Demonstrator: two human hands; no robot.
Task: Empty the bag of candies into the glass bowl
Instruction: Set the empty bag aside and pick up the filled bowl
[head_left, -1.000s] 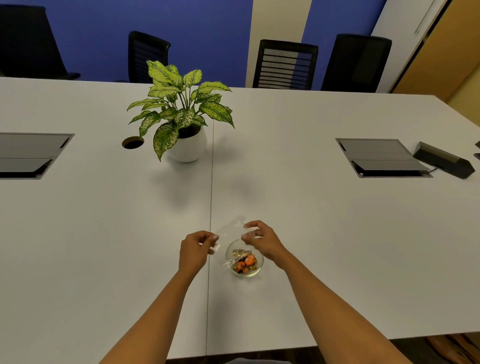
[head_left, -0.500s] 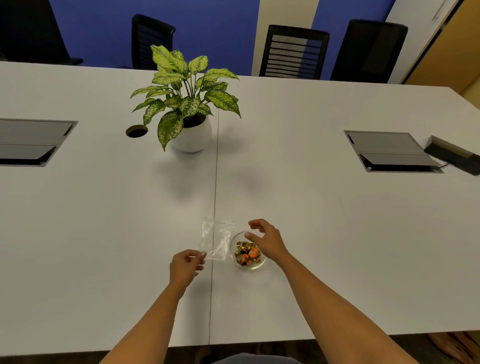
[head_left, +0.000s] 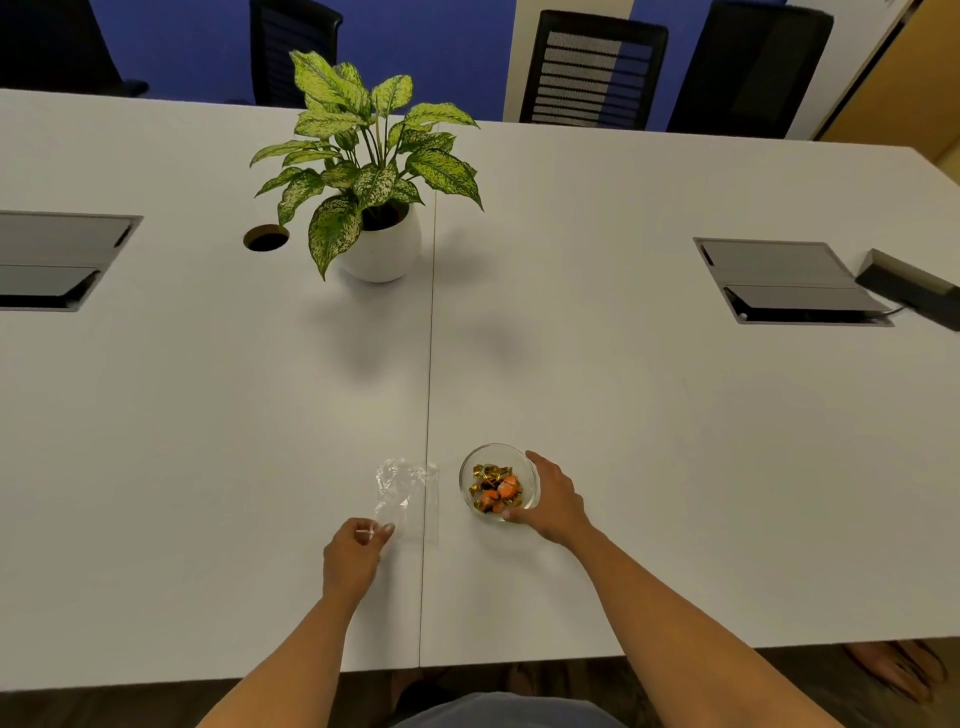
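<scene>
Potted plant (head_left: 371, 171) — white table (head_left: 623, 389)

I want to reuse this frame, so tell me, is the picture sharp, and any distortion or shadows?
Head view: sharp around the glass bowl and candies; the clear bag is faint against the table; wide-angle bending bows the table's edges; the potted plant casts soft shadows.

Open table (head_left: 649, 415); potted plant (head_left: 371, 171) stands far back.

Both bare forearms extend forward from the lower edge of the view. Left hand (head_left: 352, 558): fingers (head_left: 385, 530) curled, thumb and forefinger pinched on the near corner of the clear, empty plastic bag (head_left: 406, 496). Right hand (head_left: 553, 501): fingers spread, cupping the right side of the small round glass bowl (head_left: 530, 470).
</scene>
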